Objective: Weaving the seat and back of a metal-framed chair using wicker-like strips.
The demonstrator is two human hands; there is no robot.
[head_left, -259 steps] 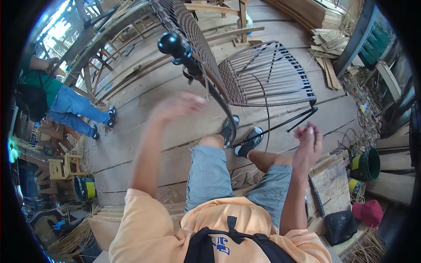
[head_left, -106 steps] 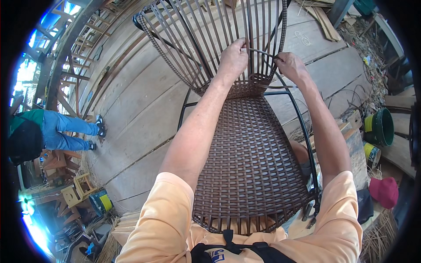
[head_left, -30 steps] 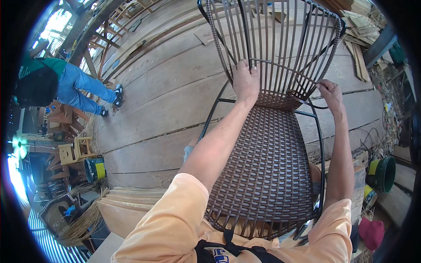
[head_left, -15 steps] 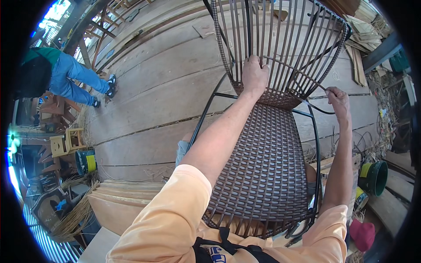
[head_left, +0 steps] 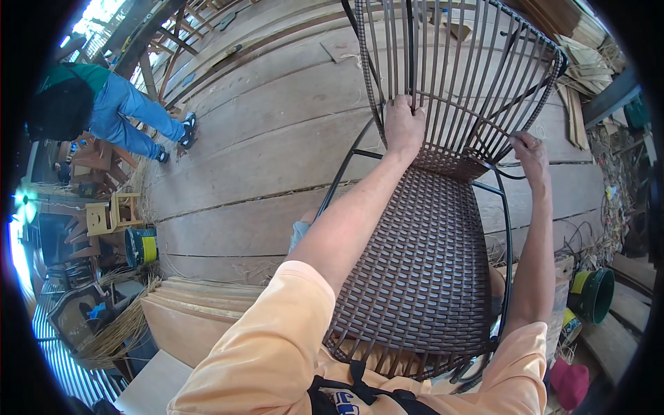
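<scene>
The left hand (head_left: 404, 128) is clenched around the upright strands of the chair back (head_left: 456, 76), just above the woven seat (head_left: 422, 270); the right hand (head_left: 531, 155) pinches a loose dark strand (head_left: 505, 173) at the frame's (head_left: 508, 235) right edge. The chair lies across the person's lap, over the plank floor (head_left: 277, 138). To weave well, I'd judge — brace the uprights firmly, draw the strand taut, and pack it snug against the finished rows — no gaps.

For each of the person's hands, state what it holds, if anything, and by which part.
The left hand grips the upright strands of the woven chair back, just above the seat. The right hand pinches a thin strand at the back's right side.
</scene>
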